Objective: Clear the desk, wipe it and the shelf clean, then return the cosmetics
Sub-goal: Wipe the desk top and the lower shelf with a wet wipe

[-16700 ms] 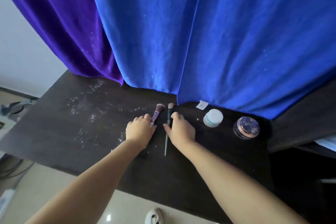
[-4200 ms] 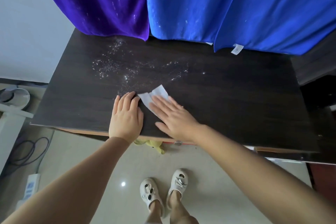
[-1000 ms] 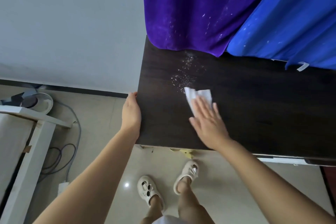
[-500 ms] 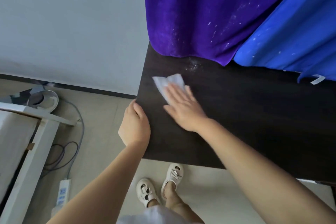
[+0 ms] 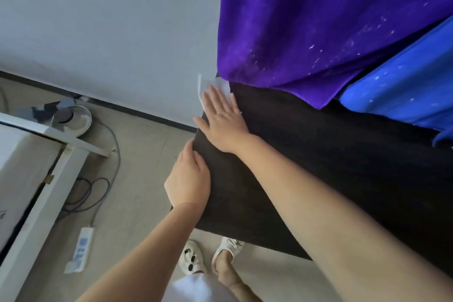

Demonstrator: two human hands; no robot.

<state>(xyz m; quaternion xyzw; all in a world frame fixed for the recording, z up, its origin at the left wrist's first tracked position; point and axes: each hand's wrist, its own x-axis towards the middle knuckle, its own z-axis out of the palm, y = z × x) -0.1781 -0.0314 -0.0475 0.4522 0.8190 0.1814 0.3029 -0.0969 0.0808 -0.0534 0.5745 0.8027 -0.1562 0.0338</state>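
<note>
The dark wooden desk runs from the far left corner to the right. My right hand lies flat, fingers spread, pressing a white wipe onto the desk's far left corner; part of the wipe sticks out past the edge. My left hand rests on the desk's left edge, fingers together, with nothing in it. No white specks show on the desk top. No cosmetics are in view.
A purple cloth and a blue cloth, dotted with white specks, hang over the desk's back. On the floor at left: a white frame, a fan base, cables, a power strip. My feet stand below.
My right hand has slid the wipe further up and left to the desk's far corner. The last specks near the purple cloth are gone. My left hand stays on the left edge.
</note>
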